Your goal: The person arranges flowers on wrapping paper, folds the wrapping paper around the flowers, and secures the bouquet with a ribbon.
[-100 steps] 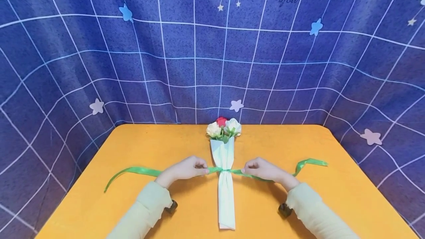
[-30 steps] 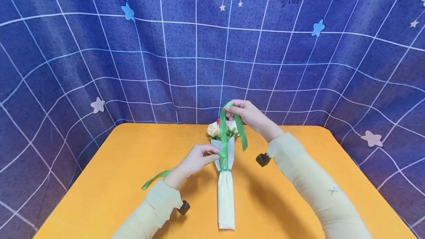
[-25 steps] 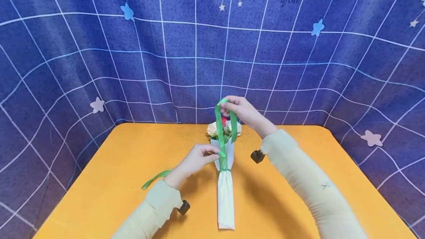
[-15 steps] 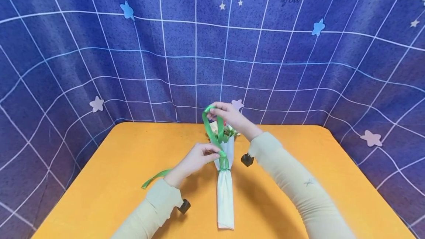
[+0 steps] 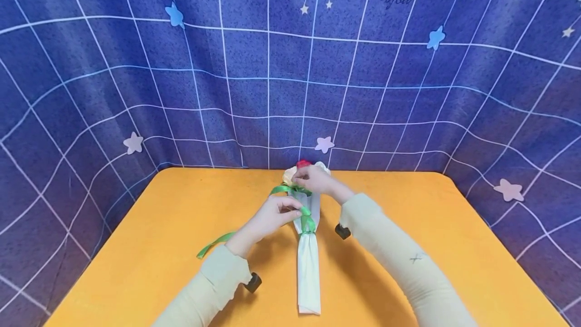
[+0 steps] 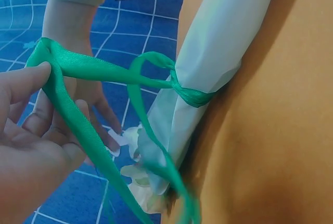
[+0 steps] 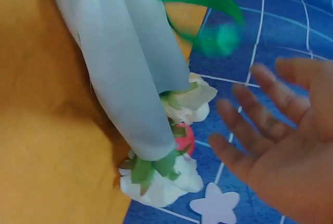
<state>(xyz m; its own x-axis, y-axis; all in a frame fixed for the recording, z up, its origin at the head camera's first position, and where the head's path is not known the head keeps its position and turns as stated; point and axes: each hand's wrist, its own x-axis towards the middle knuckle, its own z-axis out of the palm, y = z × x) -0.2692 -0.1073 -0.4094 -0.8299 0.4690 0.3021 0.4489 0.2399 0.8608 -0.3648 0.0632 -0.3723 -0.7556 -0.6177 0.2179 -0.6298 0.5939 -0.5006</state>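
A bouquet in white wrapping paper (image 5: 308,276) lies upright in view, flower heads at the far end. Its flowers are a red rose (image 5: 302,164) and white roses (image 7: 161,185). A green ribbon (image 6: 192,96) is tied round the paper's middle. My left hand (image 5: 268,214) pinches a folded loop of this ribbon between thumb and fingers, above the knot. My right hand (image 5: 317,180) hovers over the flowers, its fingers (image 7: 255,114) loosely spread and holding nothing. Beside it, in the right wrist view, a blurred ribbon end hangs in a curl.
The bouquet rests on a yellow-orange table (image 5: 181,201). A blue curtain (image 5: 254,95) with a white grid and stars stands behind and at both sides. One ribbon tail (image 5: 215,243) trails left of my left wrist. Dark cameras (image 5: 252,282) sit at the wrists.
Both hands first held the ribbon out sideways; then the left folded a loop and the right raised the other tail. The right has carried that tail leftward, let it go and lowered.
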